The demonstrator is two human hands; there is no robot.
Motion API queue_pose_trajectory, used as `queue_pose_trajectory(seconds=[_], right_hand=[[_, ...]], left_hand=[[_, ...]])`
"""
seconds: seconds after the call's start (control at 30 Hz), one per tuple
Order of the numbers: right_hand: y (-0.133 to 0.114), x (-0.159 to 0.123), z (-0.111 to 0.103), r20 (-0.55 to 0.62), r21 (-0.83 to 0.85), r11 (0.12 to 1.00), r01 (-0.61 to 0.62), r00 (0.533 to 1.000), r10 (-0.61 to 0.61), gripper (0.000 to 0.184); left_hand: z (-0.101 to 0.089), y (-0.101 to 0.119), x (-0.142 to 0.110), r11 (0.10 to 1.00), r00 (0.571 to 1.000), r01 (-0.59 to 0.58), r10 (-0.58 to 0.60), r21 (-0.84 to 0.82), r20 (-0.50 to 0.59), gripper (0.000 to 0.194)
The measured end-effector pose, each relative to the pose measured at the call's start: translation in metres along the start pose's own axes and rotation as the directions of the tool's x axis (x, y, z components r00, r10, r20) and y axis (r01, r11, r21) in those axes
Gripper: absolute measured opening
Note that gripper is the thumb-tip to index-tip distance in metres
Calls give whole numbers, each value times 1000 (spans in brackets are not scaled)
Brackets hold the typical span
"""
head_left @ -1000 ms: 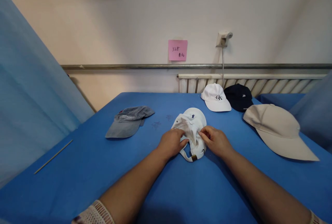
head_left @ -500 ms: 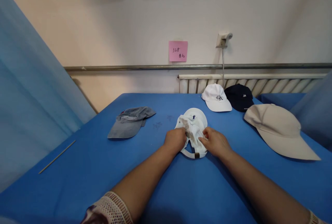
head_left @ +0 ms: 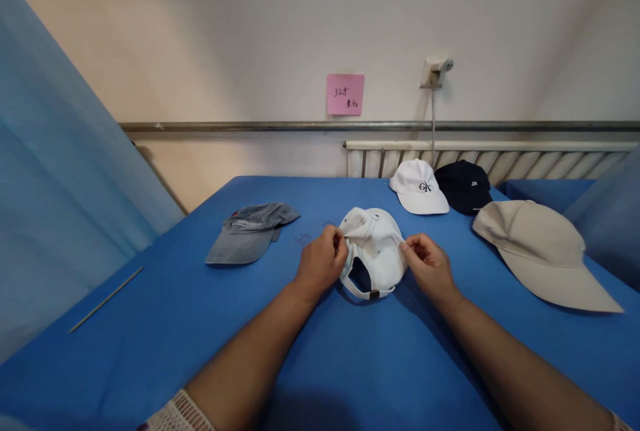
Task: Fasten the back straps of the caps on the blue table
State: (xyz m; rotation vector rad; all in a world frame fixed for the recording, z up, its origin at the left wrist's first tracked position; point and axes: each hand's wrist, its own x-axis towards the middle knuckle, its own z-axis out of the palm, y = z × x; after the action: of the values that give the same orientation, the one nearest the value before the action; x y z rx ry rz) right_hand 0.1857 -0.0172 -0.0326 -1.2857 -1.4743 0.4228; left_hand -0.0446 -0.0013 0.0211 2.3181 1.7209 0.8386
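Observation:
A white baseball cap [head_left: 379, 251] with a small dark emblem lies in the middle of the blue table [head_left: 350, 364], its back strap and buckle facing me. My left hand [head_left: 323, 261] pinches the cap's left side with closed fingers. My right hand [head_left: 430, 266] pinches its right side the same way. The crown is pulled out rounded between the two hands.
A grey cap [head_left: 247, 231] lies to the left. A white cap with a dark logo [head_left: 419, 186], a navy cap [head_left: 463, 186] and a large beige cap [head_left: 543, 251] sit at the back right. A thin stick [head_left: 106, 299] lies near the left edge. Blue cloth [head_left: 60, 204] hangs left.
Both hands moved apart from the cap's crumpled middle to its sides. The cap went from folded and flattened to spread open with a rounded crown.

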Motion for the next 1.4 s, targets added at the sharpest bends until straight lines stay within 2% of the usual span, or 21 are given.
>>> queue_pose_trajectory(seconds=[0.1,0.2,0.27,0.4,0.57,0.67,0.8,0.83,0.9,0.97,1.0,1.1,1.17,1.23,1.4], right_hand=[[-11,-5,-4,-20,13,995,99,995,-99,14],[-23,-11,-5,73,-18,971,238,969,-236,12],[-29,-15,-4,152,-23,957,289,947,-282,10],[-33,-18,0,225,-23,940,341,918,-327,9],[-34,-17,0,244,-23,923,383,898,-367,10],[-41,-23,0,242,14,897,442,869,-431,12],[-52,-32,-2,296,108,848,519,797,-526,8],[-51,-32,-2,296,124,848,516,796,-528,8],[-44,-27,-2,240,96,877,470,844,-479,13],[-30,-16,-1,159,-11,926,379,914,-372,19],[-22,-11,-1,155,-67,936,347,930,-333,20],[-7,1,2,349,-160,935,315,904,-245,23],[-9,3,3,441,-248,913,323,877,-191,29],[-19,3,5,480,-350,875,334,866,-139,32],[-43,2,11,517,-530,769,357,855,-40,16]], left_hand=[[-6,-4,1,1000,999,-2,0,-28,-51,11],[-9,-5,2,998,993,-18,11,-60,-115,11],[-9,-2,1,991,986,-92,77,-94,-149,14],[-8,4,-4,961,965,-247,232,-122,-123,24],[-7,7,-7,957,966,-252,239,-141,-103,45],[-10,9,-7,944,960,-280,271,-174,-75,40],[-17,12,-9,915,948,-317,311,-248,-64,27],[-17,12,-9,911,947,-321,314,-259,-68,24],[-17,12,-9,909,948,-318,308,-271,-82,21],[-16,10,-8,913,953,-302,287,-273,-95,20],[-14,9,-7,918,957,-290,273,-270,-99,20],[-11,7,-4,937,969,-245,231,-248,-83,21],[-9,7,-3,947,976,-217,213,-237,-44,22],[-9,8,-3,953,980,-197,200,-230,-10,23],[-12,11,-5,955,977,-204,213,-215,23,24]])
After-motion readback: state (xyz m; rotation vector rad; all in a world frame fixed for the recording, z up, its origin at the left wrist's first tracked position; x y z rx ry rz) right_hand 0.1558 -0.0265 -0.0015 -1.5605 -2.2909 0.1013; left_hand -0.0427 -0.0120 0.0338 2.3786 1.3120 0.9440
